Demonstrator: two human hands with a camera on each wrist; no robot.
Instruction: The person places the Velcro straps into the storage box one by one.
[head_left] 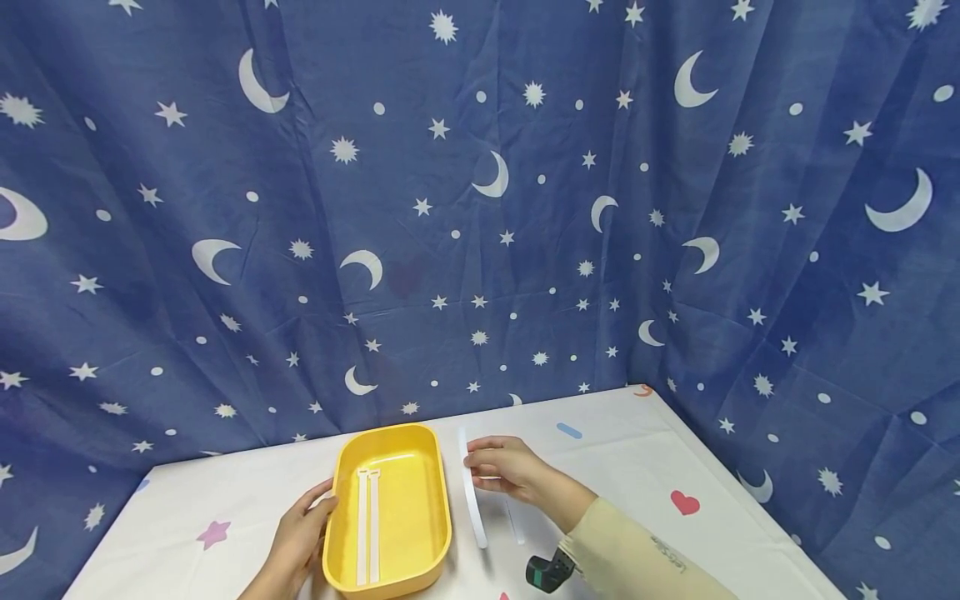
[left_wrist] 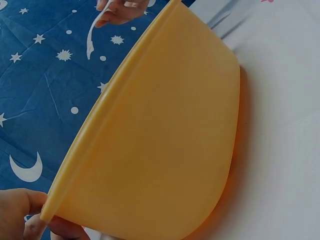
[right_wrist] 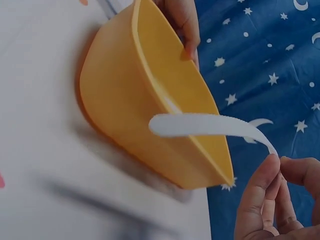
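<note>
Yellow bin: the yellow bin (head_left: 420, 521) stands on the worktop (head_left: 615, 471), left of its middle, open side up, its long sides running away from the viewer towards the far edge
Inside the bin: two white strips (head_left: 374, 525) lie side by side lengthwise, nearer its left wall
Left hand: the left hand (head_left: 295, 542) is at the bin's left long side, fingers and thumb pinching the rim
Right hand: the right hand (head_left: 510, 467) is raised right of the bin, fingertips and thumb pinching one end of a curved strip (head_left: 472, 500)
Curved strip: white, round at its free end, held in the air just beside the bin's right side
Right arm: a cream sleeve (head_left: 637, 546), a black device (head_left: 550, 572) at the wrist
Worktop prints: a pink star (head_left: 213, 534) towards the left edge, a red heart (head_left: 685, 502) towards the right edge
Behind the far edge: a blue curtain (head_left: 420, 275) with white moons and stars
</note>
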